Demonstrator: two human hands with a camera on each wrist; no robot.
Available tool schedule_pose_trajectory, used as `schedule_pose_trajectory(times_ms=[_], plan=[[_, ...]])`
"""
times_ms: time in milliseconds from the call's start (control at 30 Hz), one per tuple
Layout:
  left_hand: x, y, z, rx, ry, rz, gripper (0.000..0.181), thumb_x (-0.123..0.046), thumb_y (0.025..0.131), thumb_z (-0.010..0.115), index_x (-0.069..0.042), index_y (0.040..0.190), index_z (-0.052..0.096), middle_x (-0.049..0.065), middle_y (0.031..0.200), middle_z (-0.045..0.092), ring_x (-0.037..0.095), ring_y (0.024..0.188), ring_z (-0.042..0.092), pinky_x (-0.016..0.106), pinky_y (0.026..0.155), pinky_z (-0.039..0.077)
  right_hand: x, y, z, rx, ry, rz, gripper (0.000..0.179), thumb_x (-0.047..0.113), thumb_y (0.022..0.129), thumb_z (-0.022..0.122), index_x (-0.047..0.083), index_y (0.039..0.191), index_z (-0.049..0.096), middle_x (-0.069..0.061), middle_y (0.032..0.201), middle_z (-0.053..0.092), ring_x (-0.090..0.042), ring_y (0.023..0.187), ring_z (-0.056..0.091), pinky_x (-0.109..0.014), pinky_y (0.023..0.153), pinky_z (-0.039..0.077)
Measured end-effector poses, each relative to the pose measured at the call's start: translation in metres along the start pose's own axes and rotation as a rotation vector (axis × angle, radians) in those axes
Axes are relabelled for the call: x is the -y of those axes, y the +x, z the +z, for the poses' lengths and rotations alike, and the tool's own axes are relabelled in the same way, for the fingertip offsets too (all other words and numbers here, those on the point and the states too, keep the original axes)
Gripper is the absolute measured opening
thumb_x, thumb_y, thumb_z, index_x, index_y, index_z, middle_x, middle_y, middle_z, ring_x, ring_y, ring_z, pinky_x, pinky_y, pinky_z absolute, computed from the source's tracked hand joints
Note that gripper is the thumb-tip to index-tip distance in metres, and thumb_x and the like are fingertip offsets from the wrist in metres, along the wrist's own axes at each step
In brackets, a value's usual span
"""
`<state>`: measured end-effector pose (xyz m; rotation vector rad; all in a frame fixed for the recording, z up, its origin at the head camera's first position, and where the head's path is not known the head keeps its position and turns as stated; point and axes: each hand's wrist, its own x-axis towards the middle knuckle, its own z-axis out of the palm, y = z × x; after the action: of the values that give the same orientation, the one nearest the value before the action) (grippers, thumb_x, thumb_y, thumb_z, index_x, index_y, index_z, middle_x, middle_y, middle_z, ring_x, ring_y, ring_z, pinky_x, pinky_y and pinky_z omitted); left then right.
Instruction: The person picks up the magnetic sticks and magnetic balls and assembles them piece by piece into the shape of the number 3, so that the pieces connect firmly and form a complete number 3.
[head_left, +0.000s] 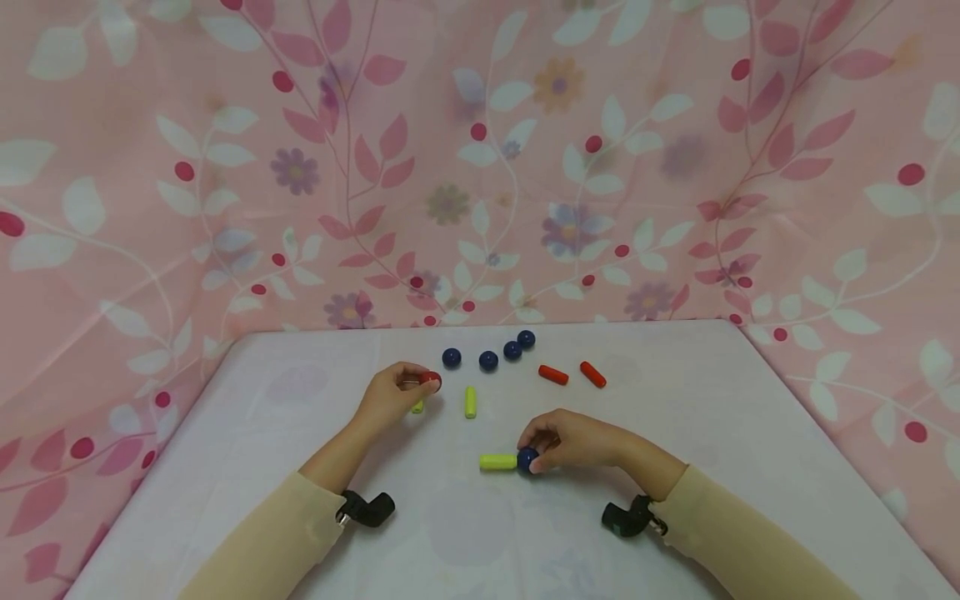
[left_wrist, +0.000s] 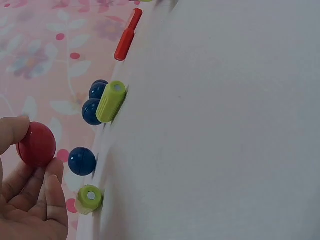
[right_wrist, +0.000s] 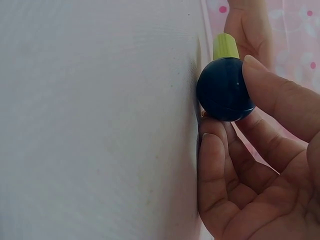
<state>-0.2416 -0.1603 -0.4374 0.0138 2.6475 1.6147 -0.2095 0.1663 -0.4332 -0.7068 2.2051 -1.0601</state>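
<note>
My left hand (head_left: 392,395) pinches a red ball (left_wrist: 38,144) between thumb and fingers, in front of the blue balls. Just under that hand a yellow-green rod (head_left: 417,407) shows in part; the rest of it is hidden. My right hand (head_left: 573,440) grips a dark blue ball (right_wrist: 225,89) low at the tabletop, thumb on one side and fingers on the other. A yellow-green rod (head_left: 498,462) points left from this ball, its end right against it. Another yellow-green rod (head_left: 470,402) lies between the two hands, farther back.
Several dark blue balls (head_left: 488,361) stand along the back of the white-covered table (head_left: 315,417). Two red rods (head_left: 553,375) lie to their right, nearer the front. A pink floral cloth (head_left: 480,167) hangs behind the table. Both wrists wear black camera mounts (head_left: 367,508).
</note>
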Motion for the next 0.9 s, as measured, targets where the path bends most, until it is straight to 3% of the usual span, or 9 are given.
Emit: schedule_pose_trajectory(times_ms=[333, 500, 667, 900], plan=[[0.002, -0.017, -0.003, 0.115, -0.046, -0.032, 0.039, -0.033, 0.084, 0.082, -0.012, 0.114, 0.069, 0.002, 0.106, 0.071, 0.017, 0.092, 0.066, 0.032, 0.075, 0.049, 0.000, 0.000, -0.001, 0.005, -0.008, -0.017, 0.023, 0.016, 0.088, 0.079, 0.016, 0.109, 0.070, 0.003, 0.099, 0.067, -0.018, 0.092, 0.061, -0.028, 0.081, 0.052], [0.006, -0.026, -0.003, 0.225, -0.065, -0.014, 0.043, -0.031, 0.085, 0.081, -0.012, 0.122, 0.069, 0.003, 0.110, 0.070, 0.017, 0.094, 0.068, 0.032, 0.080, 0.051, -0.001, -0.001, 0.000, 0.009, -0.013, -0.035, 0.023, 0.015, 0.088, 0.078, 0.015, 0.110, 0.070, 0.002, 0.098, 0.066, -0.018, 0.091, 0.060, -0.027, 0.080, 0.051], [0.010, -0.033, -0.002, 0.336, -0.057, -0.002, 0.043, -0.030, 0.086, 0.081, -0.011, 0.123, 0.070, 0.005, 0.110, 0.069, 0.018, 0.091, 0.067, 0.033, 0.077, 0.050, -0.001, -0.001, 0.000, 0.006, -0.021, -0.032, 0.023, 0.016, 0.088, 0.079, 0.016, 0.110, 0.070, 0.003, 0.098, 0.066, -0.018, 0.091, 0.059, -0.027, 0.080, 0.051], [0.012, -0.038, 0.002, 0.364, -0.014, -0.020, 0.041, -0.036, 0.083, 0.083, -0.015, 0.115, 0.071, 0.003, 0.109, 0.068, 0.018, 0.091, 0.065, 0.033, 0.076, 0.050, -0.001, 0.000, 0.000, 0.000, -0.028, -0.023, 0.024, 0.015, 0.088, 0.079, 0.016, 0.109, 0.070, 0.003, 0.098, 0.066, -0.018, 0.091, 0.059, -0.027, 0.080, 0.051]])
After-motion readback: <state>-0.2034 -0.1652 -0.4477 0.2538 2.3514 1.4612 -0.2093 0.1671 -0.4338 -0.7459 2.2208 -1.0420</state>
